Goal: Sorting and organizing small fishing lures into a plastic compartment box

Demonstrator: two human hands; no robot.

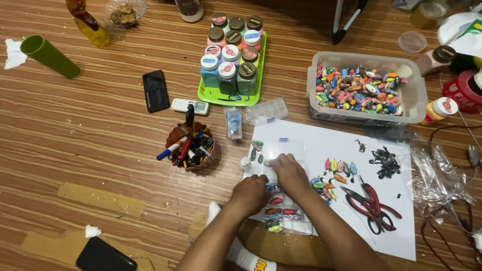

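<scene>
Both hands rest on a clear compartment box [283, 200] at lower centre: left hand [251, 193] curled loosely, holding nothing visible; right hand [288, 170] flat, fingers spread. Red pliers [371, 203] lie right.

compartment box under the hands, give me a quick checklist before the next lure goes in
1. Clear compartment box lies flat on the white sheet: ok.
2. Left hand rests on the box edge, steadying it: ok.
3. Right hand over the upper compartments; whether its fingers hold a lure: cannot tell.
4. Loose lures lie on the sheet beside the right hand: ok.
5. Red pliers lie clear of the box: ok.
6. Free compartments left: near row looks empty, upper ones hidden by the hands: cannot tell.
</scene>
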